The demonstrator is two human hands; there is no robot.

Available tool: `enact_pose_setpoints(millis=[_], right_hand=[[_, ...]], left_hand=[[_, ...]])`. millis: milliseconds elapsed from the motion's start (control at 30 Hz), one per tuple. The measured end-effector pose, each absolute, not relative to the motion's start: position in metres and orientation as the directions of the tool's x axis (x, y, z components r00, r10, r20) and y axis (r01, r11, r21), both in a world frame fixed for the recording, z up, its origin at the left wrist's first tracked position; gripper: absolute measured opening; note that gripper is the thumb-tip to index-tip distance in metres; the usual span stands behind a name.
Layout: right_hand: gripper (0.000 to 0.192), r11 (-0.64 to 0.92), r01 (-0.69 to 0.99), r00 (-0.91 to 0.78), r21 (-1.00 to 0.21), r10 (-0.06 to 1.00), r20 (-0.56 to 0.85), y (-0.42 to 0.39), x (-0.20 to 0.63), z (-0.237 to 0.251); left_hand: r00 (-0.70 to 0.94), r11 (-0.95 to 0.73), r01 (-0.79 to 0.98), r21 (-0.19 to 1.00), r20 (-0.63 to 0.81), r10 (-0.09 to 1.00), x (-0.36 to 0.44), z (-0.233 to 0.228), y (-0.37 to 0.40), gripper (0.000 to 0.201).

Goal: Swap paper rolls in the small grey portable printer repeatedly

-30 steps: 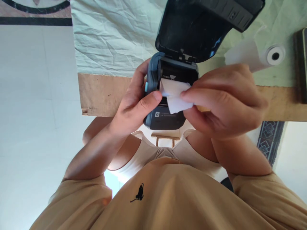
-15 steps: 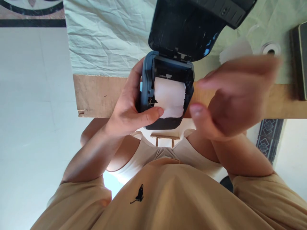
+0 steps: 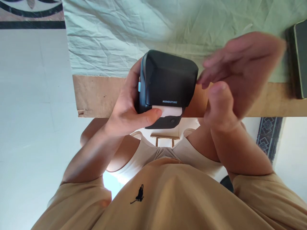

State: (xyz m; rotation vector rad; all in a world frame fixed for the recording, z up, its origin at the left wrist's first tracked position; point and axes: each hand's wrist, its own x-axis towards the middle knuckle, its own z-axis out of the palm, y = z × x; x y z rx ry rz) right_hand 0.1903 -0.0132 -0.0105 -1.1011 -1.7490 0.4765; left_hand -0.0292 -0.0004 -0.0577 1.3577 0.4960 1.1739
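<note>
The left hand (image 3: 129, 111) is gripping a dark label printer (image 3: 168, 84) over the near edge of the surface (image 3: 100, 95), thumb pinning the white paper strip (image 3: 169, 111) sticking out under the lid. The right hand (image 3: 237, 73), blurred, is hovering spread and empty just right of it. The strip is best kept flat and straight in the slot.

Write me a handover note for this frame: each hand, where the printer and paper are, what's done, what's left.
Left hand: grips the printer at the table edge, thumb on the paper.
Right hand: open, empty, blurred, beside the printer's right side; contact unclear.
Done: lid shut, a paper strip sticks out of the slot below it.
Left: probably check the lid is latched and the paper feeds straight. A dark object lies at the far right of the cloth.
</note>
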Motion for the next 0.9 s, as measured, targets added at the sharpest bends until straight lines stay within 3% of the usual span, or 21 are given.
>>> enact_pose_setpoints(millis=[100,233,533,700,833,900], right_hand=[[0.041,0.545,0.371,-0.176,-0.752,0.836,0.519,-0.011,0.192,-0.009],[0.056,0.565,0.349,-0.370,-0.748,0.816,0.444,-0.008,0.193,-0.010],[0.068,0.527,0.439,-0.402,-0.728,0.839,0.366,-0.010,0.195,-0.011],[0.069,0.518,0.439,-0.396,-0.734,0.845,0.359,-0.010,0.195,-0.015],[0.074,0.482,0.446,-0.363,-0.754,0.867,0.340,-0.010,0.195,-0.017],[0.076,0.454,0.468,-0.350,-0.758,0.883,0.313,-0.011,0.195,-0.017]], left_hand=[[0.408,-0.165,-0.396,0.903,0.334,0.849,-0.025,-0.049,-0.003,0.083],[0.336,-0.009,-0.425,0.905,0.167,0.927,-0.012,-0.027,-0.013,0.076],[0.296,0.034,-0.479,0.877,0.125,0.947,0.006,0.019,-0.027,0.074],[0.290,0.027,-0.478,0.878,0.129,0.948,-0.009,0.011,-0.030,0.067],[0.385,0.087,-0.285,0.954,0.031,0.923,-0.023,-0.012,-0.023,0.062],[0.397,-0.019,-0.284,0.959,0.136,0.908,-0.026,-0.025,-0.018,0.069]])
